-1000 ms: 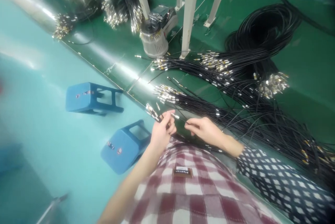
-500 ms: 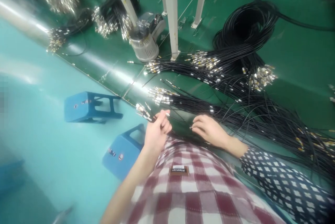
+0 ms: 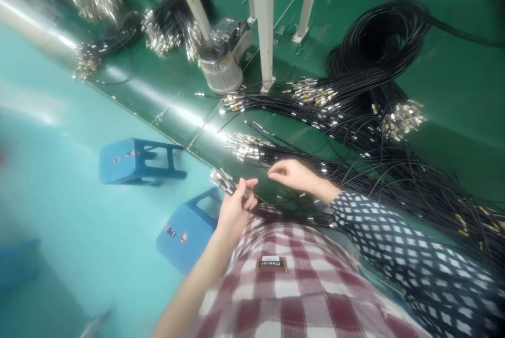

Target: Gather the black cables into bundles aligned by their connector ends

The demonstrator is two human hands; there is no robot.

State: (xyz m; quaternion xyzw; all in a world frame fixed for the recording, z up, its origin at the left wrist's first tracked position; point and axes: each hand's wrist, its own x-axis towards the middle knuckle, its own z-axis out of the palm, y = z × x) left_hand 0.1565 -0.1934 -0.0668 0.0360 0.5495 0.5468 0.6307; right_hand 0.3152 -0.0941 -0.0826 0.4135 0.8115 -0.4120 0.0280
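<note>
My left hand point(image 3: 235, 209) is closed round a bunch of black cables whose metal connector ends point(image 3: 222, 180) stick out past the thumb to the left; its index finger points out to the right. The black cables point(image 3: 290, 215) run rightward from this hand along the table's near edge, in front of the checked apron. To its upper right is my right hand point(image 3: 294, 175), fingers curled and pressed together; what they hold, if anything, is too small to make out. Just beyond it lies a thick bundle of black cables point(image 3: 339, 170) with silvery connector tips point(image 3: 246, 147).
Further cable bundles with connector ends point(image 3: 402, 119) and a large black coil point(image 3: 379, 38) lie on the green tabletop point(image 3: 465, 85). A grey machine point(image 3: 223, 72) stands by white posts point(image 3: 263, 22). Two blue stools point(image 3: 122, 161) are on the floor at left.
My right hand has moved left and slightly away from me, closer to the left hand. The left hand has lowered a little, still round its cables, with the index finger now stretched out.
</note>
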